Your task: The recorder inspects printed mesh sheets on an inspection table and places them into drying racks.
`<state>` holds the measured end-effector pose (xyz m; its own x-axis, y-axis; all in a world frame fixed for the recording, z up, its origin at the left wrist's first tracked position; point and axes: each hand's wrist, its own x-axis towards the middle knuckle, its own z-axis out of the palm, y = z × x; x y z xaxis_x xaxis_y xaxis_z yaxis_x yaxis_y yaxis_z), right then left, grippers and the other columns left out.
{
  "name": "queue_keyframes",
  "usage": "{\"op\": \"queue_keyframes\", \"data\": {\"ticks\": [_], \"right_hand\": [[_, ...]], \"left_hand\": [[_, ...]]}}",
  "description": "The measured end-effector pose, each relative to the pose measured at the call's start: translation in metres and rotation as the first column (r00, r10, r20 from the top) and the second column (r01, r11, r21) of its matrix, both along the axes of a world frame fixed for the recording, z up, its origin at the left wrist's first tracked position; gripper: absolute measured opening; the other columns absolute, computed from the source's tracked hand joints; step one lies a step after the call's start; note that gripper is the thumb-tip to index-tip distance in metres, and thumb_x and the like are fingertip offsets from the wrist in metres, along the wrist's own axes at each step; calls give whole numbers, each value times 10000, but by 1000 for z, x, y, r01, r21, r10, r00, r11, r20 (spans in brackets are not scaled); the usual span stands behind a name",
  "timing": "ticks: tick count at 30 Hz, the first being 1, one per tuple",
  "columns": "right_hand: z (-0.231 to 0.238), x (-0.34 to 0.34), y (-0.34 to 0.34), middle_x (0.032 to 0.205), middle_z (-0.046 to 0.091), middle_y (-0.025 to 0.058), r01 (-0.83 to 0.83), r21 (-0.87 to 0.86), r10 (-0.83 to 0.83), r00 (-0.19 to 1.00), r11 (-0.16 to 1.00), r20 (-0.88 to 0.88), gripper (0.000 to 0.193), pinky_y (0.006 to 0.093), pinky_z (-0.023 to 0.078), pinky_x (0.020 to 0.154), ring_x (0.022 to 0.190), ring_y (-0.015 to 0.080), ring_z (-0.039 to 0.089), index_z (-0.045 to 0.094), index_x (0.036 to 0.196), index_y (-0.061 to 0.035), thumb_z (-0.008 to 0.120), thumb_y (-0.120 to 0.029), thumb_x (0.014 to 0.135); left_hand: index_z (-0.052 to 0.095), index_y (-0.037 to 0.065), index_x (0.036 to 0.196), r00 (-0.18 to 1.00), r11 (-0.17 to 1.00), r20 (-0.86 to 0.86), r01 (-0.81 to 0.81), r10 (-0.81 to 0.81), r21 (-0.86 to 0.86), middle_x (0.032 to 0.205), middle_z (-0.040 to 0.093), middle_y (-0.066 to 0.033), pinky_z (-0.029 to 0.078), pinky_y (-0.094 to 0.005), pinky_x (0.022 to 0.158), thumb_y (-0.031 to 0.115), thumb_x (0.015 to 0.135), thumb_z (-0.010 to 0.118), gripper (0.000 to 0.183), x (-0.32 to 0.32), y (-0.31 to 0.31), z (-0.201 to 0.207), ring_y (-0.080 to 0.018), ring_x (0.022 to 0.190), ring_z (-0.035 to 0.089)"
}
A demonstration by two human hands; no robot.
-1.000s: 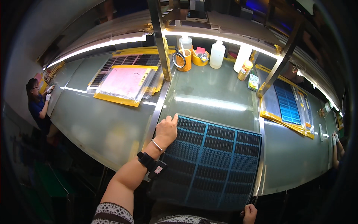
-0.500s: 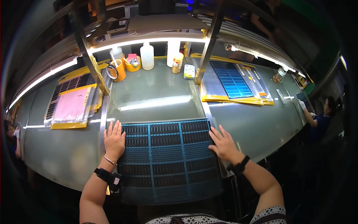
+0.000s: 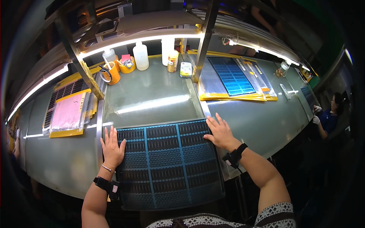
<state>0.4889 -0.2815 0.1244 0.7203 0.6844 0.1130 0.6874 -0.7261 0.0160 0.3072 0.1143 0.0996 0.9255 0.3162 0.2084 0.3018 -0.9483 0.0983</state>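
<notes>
1. Head view, your hands: your left hand (image 3: 112, 149) lies flat, fingers spread, on the left edge of the blue mesh panel (image 3: 169, 163). Your right hand (image 3: 219, 131) lies flat and open on the panel's far right corner. Neither hand is closed around anything; both press palm down.
2. Head view, the panel: it rests on the near edge of the grey workbench (image 3: 152, 95), directly in front of you, its near end reaching past the bench edge toward your body. Both wrists carry a dark strap.
3. Head view, far side: an orange cup (image 3: 113, 75) with a tape roll against it stands at far left, next to a second orange cup (image 3: 127, 64). Two white bottles (image 3: 140, 56) and a small yellow-capped jar (image 3: 173, 60) stand along the back.
4. Head view, sides: a pink sheet on a yellow tray (image 3: 68, 114) lies to the left; another blue mesh panel on yellow backing (image 3: 232, 78) lies to the far right. A seated person (image 3: 329, 114) works at the far right edge.
</notes>
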Motion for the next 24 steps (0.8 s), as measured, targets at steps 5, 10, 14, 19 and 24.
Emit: {"op": "queue_keyframes", "data": {"ticks": [5,10,14,19,24], "right_hand": [[1,0,-2,1392,348,98,-40,-24,39,999,999,-27,642,516,268,1022,1316,348,241,424,1291,-37,589,-424,805],[18,-73,-21,1402,319,158,-78,117,83,996,990,-42,615,543,224,1035,1309,407,229,415,1272,46,586,-328,814],[15,-191,-59,1405,301,203,-65,50,75,970,997,-232,605,539,206,1044,1298,435,237,409,1262,78,542,-337,841],[-1,-273,-95,1376,335,227,234,300,-134,938,925,-321,525,462,207,1057,1280,406,272,406,1279,68,414,-321,927],[-35,-252,-105,1009,608,64,873,367,121,346,322,-930,353,285,461,791,882,140,573,473,1228,28,463,-182,944]], "left_hand": [[301,23,1365,999,999,-35,-38,38,-7,1465,238,-110,85,-560,1067,360,891,456,601,-1,-4,-4,-317,1375,124],[313,58,1368,996,997,36,-81,80,18,1467,242,-87,91,-574,1063,398,896,434,594,8,-4,-9,-328,1371,129],[309,63,1375,985,986,-30,-167,168,14,1469,242,-80,96,-597,1050,457,898,398,625,-1,3,-14,-325,1367,144],[279,-13,1372,983,981,-27,-180,182,66,1476,182,-154,104,-601,1044,489,912,349,684,-31,-3,-14,-324,1370,131],[282,-10,1367,995,995,33,-99,99,-4,1469,163,-200,132,-618,1019,405,877,496,676,-184,-62,-8,-389,1365,92]]}}
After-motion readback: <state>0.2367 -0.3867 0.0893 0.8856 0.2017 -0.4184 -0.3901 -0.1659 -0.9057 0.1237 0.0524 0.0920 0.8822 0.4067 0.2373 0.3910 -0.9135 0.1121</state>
